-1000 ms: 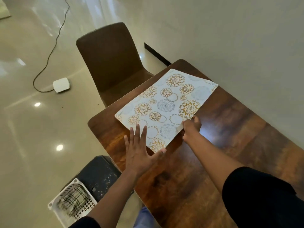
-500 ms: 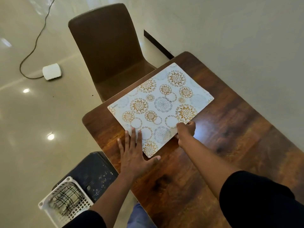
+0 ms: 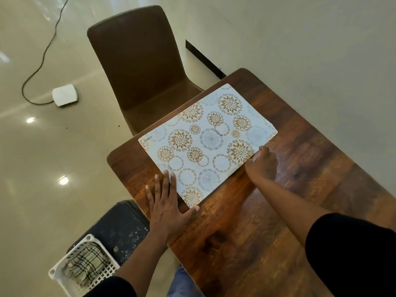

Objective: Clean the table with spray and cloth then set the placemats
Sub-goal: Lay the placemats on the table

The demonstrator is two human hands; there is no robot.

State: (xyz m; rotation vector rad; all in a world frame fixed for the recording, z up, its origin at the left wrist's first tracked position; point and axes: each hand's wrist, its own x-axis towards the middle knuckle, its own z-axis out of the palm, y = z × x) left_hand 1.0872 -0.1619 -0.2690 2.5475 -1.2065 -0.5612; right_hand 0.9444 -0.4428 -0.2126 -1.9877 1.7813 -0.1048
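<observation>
1. Placemat (image 3: 209,144) lies flat at the wooden table (image 3: 246,232) corner, by the brown chair (image 3: 137,67).
2. Left hand (image 3: 168,207) flat, fingers spread, touching its near edge.
3. Right hand (image 3: 262,163) fingers curled, pinching the mat's right edge.

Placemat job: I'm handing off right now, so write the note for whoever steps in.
Left hand: flat, fingers straight, pressing the near corner of the placemat and the table beside it.
Right hand: fingers curled at the placemat's right-hand edge, pinching it.
Placemat: flat on the table's end, in front of the brown chair, set slightly askew to the table edge.
Checked cloth: in the white basket beside the table. No spray bottle in view.
Done: one placemat down.
Left: square it up, let go, set any further placemats; none in view.
</observation>
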